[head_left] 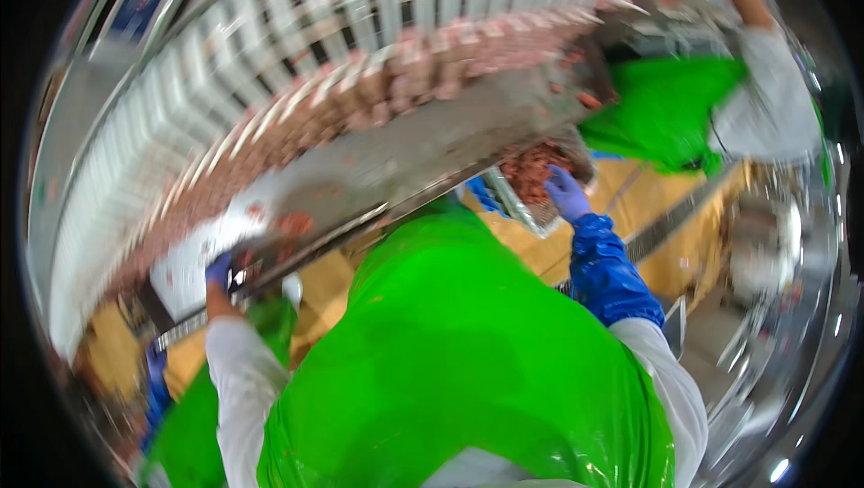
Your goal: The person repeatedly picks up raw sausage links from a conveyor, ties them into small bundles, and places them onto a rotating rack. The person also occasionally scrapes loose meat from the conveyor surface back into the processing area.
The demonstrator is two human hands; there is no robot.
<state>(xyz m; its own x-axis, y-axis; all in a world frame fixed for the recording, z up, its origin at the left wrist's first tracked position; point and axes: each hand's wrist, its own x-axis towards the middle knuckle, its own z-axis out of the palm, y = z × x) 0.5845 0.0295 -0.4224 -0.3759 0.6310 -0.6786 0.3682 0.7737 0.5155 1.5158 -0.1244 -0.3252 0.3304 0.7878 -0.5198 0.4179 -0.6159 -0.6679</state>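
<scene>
My right hand (567, 193), in a purple glove with a blue sleeve cover above it, is over a container of chopped reddish meat (531, 168). Its fingers stretch out onto the meat, and nothing is seen gripped in them. The container's clear rim (524, 218) sits against the near side of a long metal trough (432, 132). At the trough's left end, my left hand (219, 269), also gloved in purple, is at the near edge beside a dark patch and bits of meat (292, 222). Blur hides its fingers.
A long row of white slats (297, 20) curves along the trough's far side, with pinkish meat pieces (396, 83) below it. Co-workers in green aprons stand at the right (666, 114) and lower left (189, 434). Metal equipment (729, 344) is at the right over a yellowish floor (531, 249).
</scene>
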